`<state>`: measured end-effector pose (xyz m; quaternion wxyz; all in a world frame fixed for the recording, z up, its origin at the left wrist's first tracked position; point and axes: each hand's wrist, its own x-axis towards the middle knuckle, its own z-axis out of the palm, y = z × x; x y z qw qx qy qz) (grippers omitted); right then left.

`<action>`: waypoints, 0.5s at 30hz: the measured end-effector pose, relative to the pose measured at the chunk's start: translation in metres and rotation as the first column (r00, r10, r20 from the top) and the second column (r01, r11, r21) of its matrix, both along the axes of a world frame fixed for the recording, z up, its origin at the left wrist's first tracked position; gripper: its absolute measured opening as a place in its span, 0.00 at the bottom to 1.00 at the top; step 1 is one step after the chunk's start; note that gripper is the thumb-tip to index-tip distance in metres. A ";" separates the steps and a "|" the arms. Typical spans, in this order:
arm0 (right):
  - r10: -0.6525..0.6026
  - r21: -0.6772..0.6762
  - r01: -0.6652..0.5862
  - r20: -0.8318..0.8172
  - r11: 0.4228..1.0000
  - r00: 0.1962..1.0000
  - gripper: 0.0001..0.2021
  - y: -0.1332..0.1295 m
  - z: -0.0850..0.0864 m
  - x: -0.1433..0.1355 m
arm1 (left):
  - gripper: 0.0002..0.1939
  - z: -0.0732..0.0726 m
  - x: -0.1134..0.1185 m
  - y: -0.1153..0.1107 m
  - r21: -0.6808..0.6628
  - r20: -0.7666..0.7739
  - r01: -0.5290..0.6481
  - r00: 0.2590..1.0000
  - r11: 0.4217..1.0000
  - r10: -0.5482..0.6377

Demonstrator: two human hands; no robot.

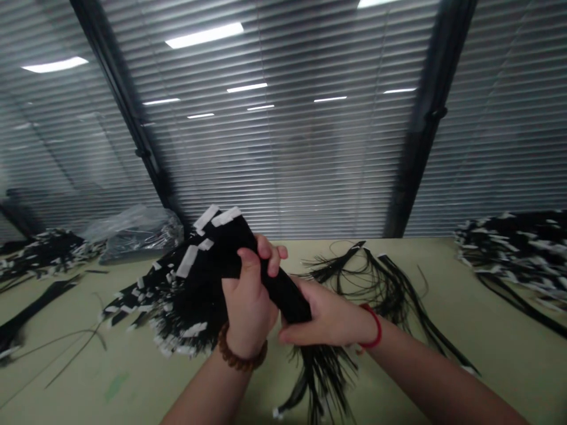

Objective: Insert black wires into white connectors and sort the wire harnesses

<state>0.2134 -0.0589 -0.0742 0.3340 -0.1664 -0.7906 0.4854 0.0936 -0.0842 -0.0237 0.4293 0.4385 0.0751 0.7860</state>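
Note:
A thick black bundle of thin strands (287, 295) runs slantwise between both hands, with white tabs at its upper left end. My left hand (252, 283), a brown bead bracelet at its wrist, is wrapped round the middle of the bundle. Lower down, my right hand (325, 316), with a red band at the wrist, grips the bundle near its lower end. Loose black strands (321, 378) fan out below my right hand. Behind and left of my left hand lies a pile of black strands with white tabs (177, 301).
A clear plastic bag (142, 233) lies at the back left of the pale green table (150, 389). More white-tabbed black strands (522, 254) are heaped at the far right, others (48, 251) at the far left. Loose strands (390, 283) lie right of centre. Window blinds (283, 147) stand behind.

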 end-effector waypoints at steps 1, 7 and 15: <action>0.078 -0.103 -0.074 0.044 0.992 0.996 0.16 0.000 -0.001 0.000 | 0.08 0.003 -0.004 0.000 0.013 0.018 -0.005 1.000 1.000 0.005; 0.260 -0.395 -0.296 -0.144 0.870 0.955 0.11 -0.002 -0.010 -0.010 | 0.11 -0.010 -0.012 0.002 -0.036 -0.335 0.171 0.926 0.985 -0.173; -0.125 -0.323 0.017 -0.317 0.946 0.940 0.20 0.011 0.023 0.027 | 0.19 0.073 -0.064 0.026 0.097 -0.995 -0.585 -0.029 0.805 0.099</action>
